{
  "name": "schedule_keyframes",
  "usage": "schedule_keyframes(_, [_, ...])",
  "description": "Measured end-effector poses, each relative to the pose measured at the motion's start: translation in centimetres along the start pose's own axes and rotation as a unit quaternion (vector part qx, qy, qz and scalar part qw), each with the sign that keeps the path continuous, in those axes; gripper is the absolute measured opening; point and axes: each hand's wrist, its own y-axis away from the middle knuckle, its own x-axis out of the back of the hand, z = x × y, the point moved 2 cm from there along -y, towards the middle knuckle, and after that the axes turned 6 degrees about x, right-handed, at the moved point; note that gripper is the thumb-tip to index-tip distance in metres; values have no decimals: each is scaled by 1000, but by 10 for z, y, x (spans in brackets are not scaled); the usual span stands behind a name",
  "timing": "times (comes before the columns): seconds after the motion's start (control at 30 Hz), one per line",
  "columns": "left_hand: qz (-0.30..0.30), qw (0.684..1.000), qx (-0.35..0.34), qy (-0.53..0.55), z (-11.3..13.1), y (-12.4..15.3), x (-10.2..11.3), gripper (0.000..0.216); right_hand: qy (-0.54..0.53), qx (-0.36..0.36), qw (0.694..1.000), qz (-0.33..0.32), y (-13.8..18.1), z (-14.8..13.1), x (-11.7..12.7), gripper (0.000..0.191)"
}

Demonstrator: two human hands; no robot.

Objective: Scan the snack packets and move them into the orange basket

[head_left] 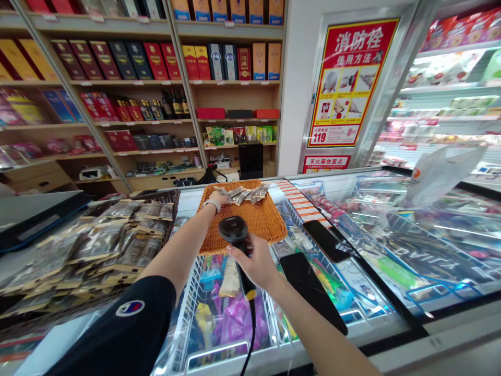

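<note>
A black handheld barcode scanner point(234, 230) is in my right hand point(256, 261), whose fingers wrap round its handle. The scanner's cable runs down toward the bottom edge. My left hand point(218, 198) is at the far left inside of an orange wicker basket point(254, 222), closed at the end of a small flat packet point(224, 191); its fingertips are partly hidden. More small clear-and-brown packets point(246, 195) lie in a row along the basket's back. The basket rests on the glass top of a chest freezer.
Left of my arm, a dark wicker basket point(177, 201) is heaped with similar packets point(117, 235). Two dark phone-like slabs point(313, 292) point(326, 240) lie on the freezer glass point(371, 198) to the right. A white plastic bag point(438, 175) stands farther right. Stocked shelves point(230, 83) line the back.
</note>
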Motion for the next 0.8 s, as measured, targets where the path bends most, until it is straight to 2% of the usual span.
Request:
schedule_keyframes(0.07, [16,999,28,13,3,1,7,28,1,4,1000,-5,0,0,0,23])
schedule_keyframes(0.2, [44,995,4,86,13,29,32,23,-6,18,1000,-8,2,0,-1,22])
schedule_keyframes(0.27, [43,987,-27,152,11,61,52,29,-25,22,999,-11,4,-1,-2,22])
schedule_keyframes(0.33, [31,964,-74,255,3,102,74,37,-50,24,998,-21,7,-3,-5,23])
schedule_keyframes(0.4, [62,951,-103,285,-13,148,95,42,-68,23,997,-38,11,-4,-8,25])
schedule_keyframes(0.5, [118,943,-89,297,-44,210,115,45,-76,26,995,-66,18,-6,-13,26])
schedule_keyframes(0.57, [143,934,-64,321,-61,238,119,46,-77,29,993,-83,22,-6,-15,25])
schedule_keyframes(0.63, [163,925,-46,341,-71,256,118,45,-92,26,990,-106,26,-7,-17,25])
schedule_keyframes(0.8, [193,912,-65,356,-75,268,110,41,-86,30,985,-144,35,-10,-19,26])
